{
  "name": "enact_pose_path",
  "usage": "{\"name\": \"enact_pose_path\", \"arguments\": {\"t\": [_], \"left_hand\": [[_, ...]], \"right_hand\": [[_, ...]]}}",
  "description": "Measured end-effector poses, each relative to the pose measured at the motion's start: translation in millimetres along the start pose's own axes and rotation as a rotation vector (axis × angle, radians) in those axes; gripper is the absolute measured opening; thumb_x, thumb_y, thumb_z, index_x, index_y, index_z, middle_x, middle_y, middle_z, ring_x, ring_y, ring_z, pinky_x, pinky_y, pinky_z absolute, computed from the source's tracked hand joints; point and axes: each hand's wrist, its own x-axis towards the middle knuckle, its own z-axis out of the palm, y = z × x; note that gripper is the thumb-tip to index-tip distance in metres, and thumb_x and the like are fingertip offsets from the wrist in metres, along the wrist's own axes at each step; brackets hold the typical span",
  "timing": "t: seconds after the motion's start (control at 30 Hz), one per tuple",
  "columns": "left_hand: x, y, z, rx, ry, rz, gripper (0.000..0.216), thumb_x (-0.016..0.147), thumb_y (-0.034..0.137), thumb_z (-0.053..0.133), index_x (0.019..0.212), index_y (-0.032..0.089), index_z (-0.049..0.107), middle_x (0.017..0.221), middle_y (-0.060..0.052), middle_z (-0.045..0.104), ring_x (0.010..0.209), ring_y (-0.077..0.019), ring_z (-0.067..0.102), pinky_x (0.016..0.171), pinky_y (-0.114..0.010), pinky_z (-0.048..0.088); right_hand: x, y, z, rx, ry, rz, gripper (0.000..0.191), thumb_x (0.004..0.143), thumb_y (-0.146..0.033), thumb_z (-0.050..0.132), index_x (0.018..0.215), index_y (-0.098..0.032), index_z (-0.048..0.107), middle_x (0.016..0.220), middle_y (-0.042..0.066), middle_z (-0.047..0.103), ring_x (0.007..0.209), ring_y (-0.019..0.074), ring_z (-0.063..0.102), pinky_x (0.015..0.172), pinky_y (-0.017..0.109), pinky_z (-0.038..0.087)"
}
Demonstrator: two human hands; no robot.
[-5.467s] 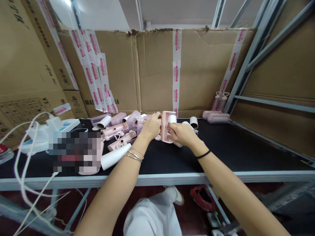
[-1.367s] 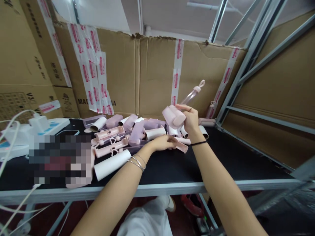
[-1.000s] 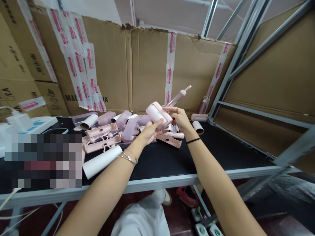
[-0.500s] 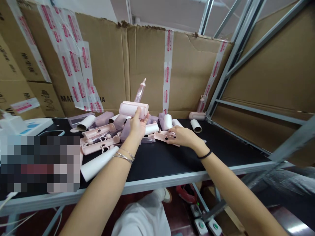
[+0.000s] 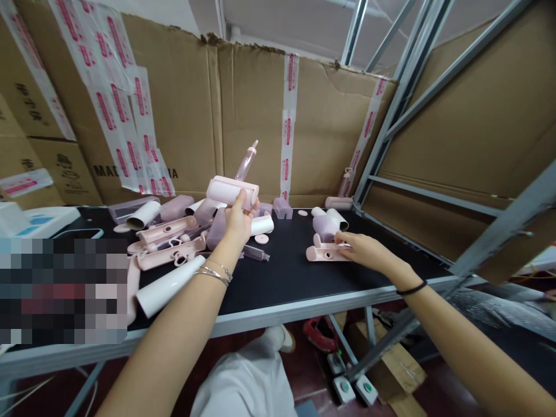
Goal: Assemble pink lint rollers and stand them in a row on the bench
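My left hand [image 5: 240, 217] grips a pink lint roller [image 5: 232, 191] with a white roll, raised above the table; its clear handle points up and ends in a pink tip. At the right, my right hand [image 5: 362, 250] has its fingers curled over the end of a pink plastic half-shell [image 5: 325, 252] with a hole in it. Just behind that shell are white rolls [image 5: 337, 218] and a translucent lilac piece [image 5: 324, 227]. Left of my left wrist lie more pink half-shells [image 5: 174, 255], a long white roll [image 5: 169, 286] and several translucent lilac covers.
A pink disc [image 5: 261, 238] and a clear handle [image 5: 256, 253] lie mid-table on the black surface [image 5: 278, 284]. A cardboard wall [image 5: 252, 87] stands behind. Metal shelf posts [image 5: 391, 133] rise at the right. A pixelated patch covers the left front.
My right hand has moved right, and the pink half-shell, white rolls and a lilac piece have shifted right with it. My left hand still holds up the lint roller. The view has shifted slightly.
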Motion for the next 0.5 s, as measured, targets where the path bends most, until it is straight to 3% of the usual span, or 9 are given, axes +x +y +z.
{"name": "enact_pose_path", "arguments": {"t": [0.13, 0.3, 0.4, 0.5], "left_hand": [[0, -7, -3, 0.063, -0.062, 0.004, 0.015, 0.074, 0.017, 0.069, 0.086, 0.014, 0.060, 0.079, -0.005, 0.068, 0.070, -0.0157, 0.067, 0.068, -0.029, 0.056], [0, -8, -6, 0.101, -0.106, 0.033, 0.023, 0.073, 0.016, 0.070, 0.092, 0.016, 0.058, 0.081, -0.003, 0.068, 0.072, -0.0155, 0.067, 0.069, -0.030, 0.056], [0, -7, -6, 0.107, -0.080, 0.035, 0.025, 0.074, 0.015, 0.069, 0.095, 0.016, 0.056, 0.081, -0.003, 0.067, 0.072, -0.0144, 0.066, 0.069, -0.029, 0.055], [2, -5, -4, 0.097, -0.044, 0.045, 0.024, 0.074, 0.016, 0.069, 0.095, 0.015, 0.056, 0.083, -0.004, 0.068, 0.072, -0.0149, 0.066, 0.069, -0.030, 0.056]], "right_hand": [[26, 25, 11, -0.013, -0.011, 0.007, 0.022, 0.087, -0.025, 0.047, 0.107, -0.021, 0.056, 0.102, 0.008, 0.068, 0.084, 0.0218, 0.063, 0.067, 0.027, 0.039], [58, 33, 22, -0.008, 0.045, -0.022, 0.029, 0.088, -0.021, 0.045, 0.113, -0.018, 0.057, 0.113, 0.009, 0.064, 0.094, 0.0210, 0.061, 0.072, 0.027, 0.041], [62, 25, 21, -0.016, 0.114, -0.013, 0.030, 0.088, -0.029, 0.047, 0.114, -0.020, 0.060, 0.119, 0.010, 0.061, 0.098, 0.0216, 0.060, 0.069, 0.026, 0.041], [54, -2, 8, -0.089, 0.209, 0.048, 0.034, 0.089, -0.036, 0.047, 0.115, -0.020, 0.061, 0.122, 0.011, 0.058, 0.093, 0.0227, 0.061, 0.061, 0.026, 0.040]]}}
